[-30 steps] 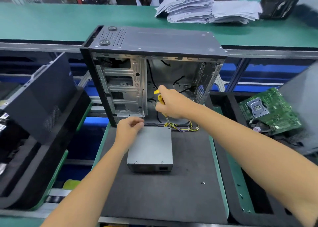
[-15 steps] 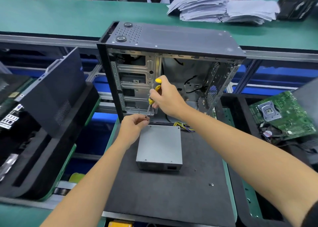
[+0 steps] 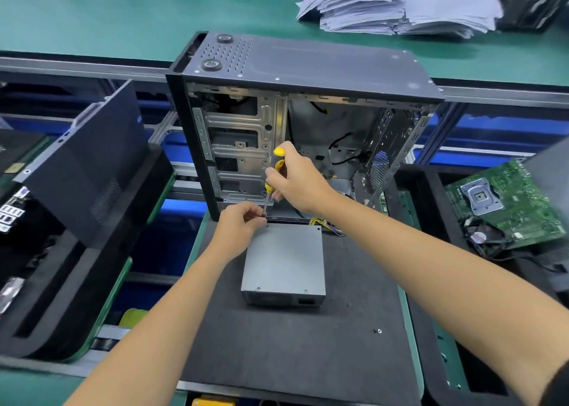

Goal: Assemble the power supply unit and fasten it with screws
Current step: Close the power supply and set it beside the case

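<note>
Where hands meet, supply beneath.

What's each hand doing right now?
Left hand: fingers curled, pinching at the screwdriver tip; what it pinches is too small to tell.
Right hand: gripping the screwdriver's yellow handle.
</note>
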{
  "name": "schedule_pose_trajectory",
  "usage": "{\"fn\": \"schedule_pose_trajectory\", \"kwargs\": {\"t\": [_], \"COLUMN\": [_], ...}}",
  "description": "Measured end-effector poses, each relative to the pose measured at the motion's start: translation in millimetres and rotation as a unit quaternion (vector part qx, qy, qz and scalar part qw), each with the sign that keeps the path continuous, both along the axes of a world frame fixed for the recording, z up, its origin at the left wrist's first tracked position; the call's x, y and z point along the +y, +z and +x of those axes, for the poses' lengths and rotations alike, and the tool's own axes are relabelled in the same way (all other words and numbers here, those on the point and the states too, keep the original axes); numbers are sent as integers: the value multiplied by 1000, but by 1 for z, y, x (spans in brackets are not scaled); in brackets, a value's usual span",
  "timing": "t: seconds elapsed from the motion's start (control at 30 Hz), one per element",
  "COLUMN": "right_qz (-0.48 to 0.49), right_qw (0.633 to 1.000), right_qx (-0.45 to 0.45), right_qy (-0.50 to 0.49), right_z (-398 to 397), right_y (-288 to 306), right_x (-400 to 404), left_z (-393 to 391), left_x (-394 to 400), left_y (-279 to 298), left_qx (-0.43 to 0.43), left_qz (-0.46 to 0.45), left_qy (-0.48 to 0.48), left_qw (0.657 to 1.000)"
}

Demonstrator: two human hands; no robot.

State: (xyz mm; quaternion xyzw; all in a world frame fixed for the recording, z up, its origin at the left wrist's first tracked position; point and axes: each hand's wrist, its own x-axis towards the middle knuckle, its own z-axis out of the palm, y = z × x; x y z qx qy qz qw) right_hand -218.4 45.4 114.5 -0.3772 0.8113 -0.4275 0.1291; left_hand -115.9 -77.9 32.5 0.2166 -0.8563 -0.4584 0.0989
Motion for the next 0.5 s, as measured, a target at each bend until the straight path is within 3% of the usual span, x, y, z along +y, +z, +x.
{"fn": "schedule_pose_trajectory", "kwargs": {"t": [0.23,0.5], "right_qz": [63,92], "right_qw": [995,988], "right_qx": [60,80], "right_qy": [58,96], "right_z": [-2,-8], "right_y": [1,6], "right_x": [-1,-1], "left_z": [-8,-11], "left_x": [-2,-8], "left_y": [-8,-17], "left_qx": [-34,-52], "left_qz": [-75,-5], "left_qy": [-46,-37], "left_qw": [996,998]}}
